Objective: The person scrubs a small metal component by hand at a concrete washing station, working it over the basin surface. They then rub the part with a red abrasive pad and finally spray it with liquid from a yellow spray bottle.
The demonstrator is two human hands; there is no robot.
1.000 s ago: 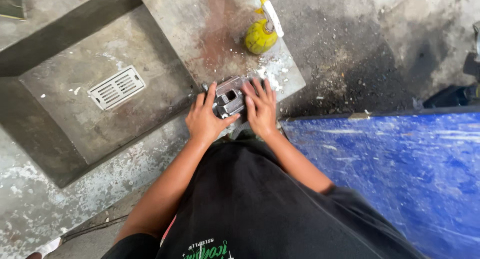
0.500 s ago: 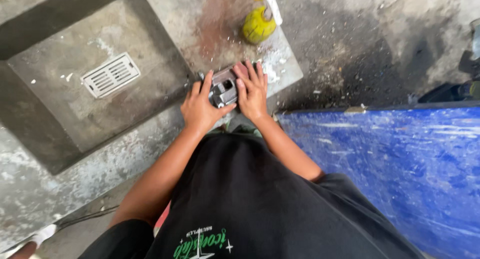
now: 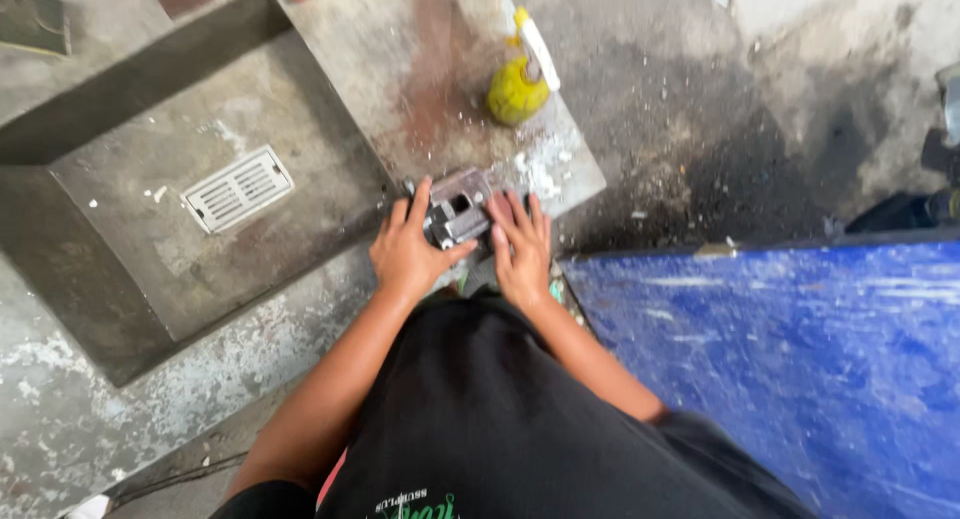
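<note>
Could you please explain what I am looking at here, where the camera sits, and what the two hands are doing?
The camera sits on a person's head and looks straight down, so you see their black shirt and both arms. The left hand and right hand rest on a small grey metal part lying near the edge of a concrete slab. A yellow spray bottle stands behind it. To the left is a sunken basin with a drain grate; to the right, a scuffed blue surface.
</note>
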